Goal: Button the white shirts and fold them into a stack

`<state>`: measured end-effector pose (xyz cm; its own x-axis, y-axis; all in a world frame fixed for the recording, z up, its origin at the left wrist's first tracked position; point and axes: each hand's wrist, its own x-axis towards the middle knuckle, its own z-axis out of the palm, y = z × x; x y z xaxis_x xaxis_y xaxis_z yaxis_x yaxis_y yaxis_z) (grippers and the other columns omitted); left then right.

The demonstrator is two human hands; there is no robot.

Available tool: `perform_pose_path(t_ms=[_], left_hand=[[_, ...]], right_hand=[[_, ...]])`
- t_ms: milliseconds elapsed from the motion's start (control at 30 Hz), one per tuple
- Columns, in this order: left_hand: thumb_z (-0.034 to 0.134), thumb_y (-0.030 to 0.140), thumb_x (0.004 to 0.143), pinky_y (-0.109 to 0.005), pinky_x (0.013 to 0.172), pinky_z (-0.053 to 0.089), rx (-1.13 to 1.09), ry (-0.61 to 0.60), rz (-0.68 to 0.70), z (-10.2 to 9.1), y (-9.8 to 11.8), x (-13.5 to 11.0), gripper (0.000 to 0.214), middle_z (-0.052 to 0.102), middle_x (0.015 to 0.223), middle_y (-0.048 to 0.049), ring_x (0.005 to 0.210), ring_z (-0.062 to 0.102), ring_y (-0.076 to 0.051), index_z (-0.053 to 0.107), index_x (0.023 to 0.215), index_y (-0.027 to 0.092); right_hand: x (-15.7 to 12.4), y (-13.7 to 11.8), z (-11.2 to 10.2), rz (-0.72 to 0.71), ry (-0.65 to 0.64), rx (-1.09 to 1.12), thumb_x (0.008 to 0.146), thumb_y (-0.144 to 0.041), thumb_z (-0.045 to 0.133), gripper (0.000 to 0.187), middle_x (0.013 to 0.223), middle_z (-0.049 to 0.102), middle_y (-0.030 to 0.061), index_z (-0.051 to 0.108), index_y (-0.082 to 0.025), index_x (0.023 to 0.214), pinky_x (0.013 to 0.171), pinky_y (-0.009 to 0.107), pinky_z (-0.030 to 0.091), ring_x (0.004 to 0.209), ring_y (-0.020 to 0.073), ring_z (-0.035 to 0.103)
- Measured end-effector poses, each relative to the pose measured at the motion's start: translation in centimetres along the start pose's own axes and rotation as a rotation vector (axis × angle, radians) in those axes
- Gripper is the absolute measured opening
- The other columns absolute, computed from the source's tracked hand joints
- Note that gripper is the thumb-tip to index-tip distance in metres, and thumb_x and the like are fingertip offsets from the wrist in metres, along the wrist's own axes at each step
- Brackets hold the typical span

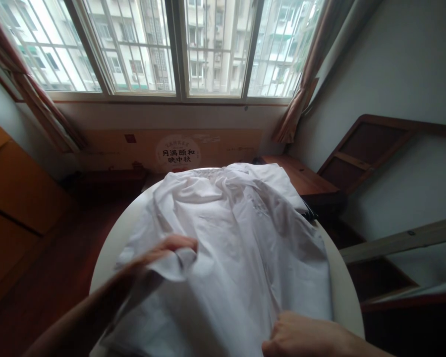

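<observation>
A rumpled white garment (223,238), like a shirt or coat, is spread over a round pale table (115,243) and hides most of its top. Its exact kind does not show clearly. My left hand (176,244) is closed on a fold at the left, lifting a curled flap of cloth; this hand is slightly blurred. Low on the right, my right hand (292,333) makes a fist around the garment's near part. Creases run up the cloth from that fist toward the far edge.
Black cords or a strap (310,214) stick out at the garment's right edge. Behind the table stand a brown wooden bench (301,173) and a printed yellowish board (226,148) under the window. An orange cabinet (18,183) is at left, a wooden frame (401,240) at right.
</observation>
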<state>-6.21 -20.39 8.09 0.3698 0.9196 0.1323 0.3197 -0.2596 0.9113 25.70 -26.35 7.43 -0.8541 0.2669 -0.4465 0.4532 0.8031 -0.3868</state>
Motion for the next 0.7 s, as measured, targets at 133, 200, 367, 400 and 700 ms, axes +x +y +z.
perform_pose_path(t_ms=[133,200,367,400,700], left_hand=[[0.055,0.025,0.070,-0.031,0.073,0.045,0.286,-0.718,0.413,6.8,-0.2,-0.1,0.006,0.060,0.073,-0.0012,0.073,0.055,-0.016,0.053,0.068,0.020],[0.060,0.022,0.069,-0.032,0.079,0.042,0.436,-0.692,0.509,8.2,-0.5,-0.4,0.017,0.062,0.086,-0.0022,0.081,0.055,-0.017,0.056,0.085,0.021],[0.058,0.030,0.082,-0.034,0.076,0.038,0.667,-0.471,0.655,9.1,-2.3,-1.7,0.018,0.063,0.094,-0.0036,0.084,0.052,-0.017,0.056,0.097,0.022],[0.056,0.029,0.084,-0.033,0.075,0.038,0.693,-0.477,0.686,9.5,-2.8,-1.9,0.012,0.063,0.089,-0.0028,0.081,0.052,-0.017,0.056,0.092,0.022],[0.063,0.026,0.080,-0.027,0.071,0.043,0.351,-0.719,0.692,9.7,-1.3,-1.3,0.011,0.067,0.079,-0.0002,0.075,0.058,-0.015,0.063,0.090,0.021]], right_hand=[[0.7,0.4,-0.6,-0.008,-0.095,0.019,0.060,-0.017,0.069,0.034,0.054,0.064,-0.0045,0.071,-0.026,0.094,0.042,0.024,0.025,0.046,0.0169,0.058],[0.9,1.4,-1.6,-0.002,-0.056,0.168,0.062,-0.024,0.072,0.043,0.056,0.064,-0.0053,0.068,-0.026,0.105,0.045,0.022,0.031,0.051,0.0165,0.060],[4.2,4.4,-5.0,0.161,0.411,0.480,0.083,-0.032,0.058,0.032,0.083,0.068,0.0026,0.059,-0.018,0.111,0.062,0.023,0.047,0.069,0.0146,0.063],[5.4,4.8,-5.4,0.194,0.523,0.459,0.084,-0.032,0.057,0.034,0.092,0.068,0.0053,0.057,-0.017,0.115,0.068,0.025,0.049,0.075,0.0156,0.063],[15.5,6.8,-5.2,-0.185,0.520,-0.168,0.086,-0.055,0.053,0.066,0.154,0.026,0.0080,0.038,-0.027,0.143,0.113,0.051,0.013,0.142,0.0300,0.017]])
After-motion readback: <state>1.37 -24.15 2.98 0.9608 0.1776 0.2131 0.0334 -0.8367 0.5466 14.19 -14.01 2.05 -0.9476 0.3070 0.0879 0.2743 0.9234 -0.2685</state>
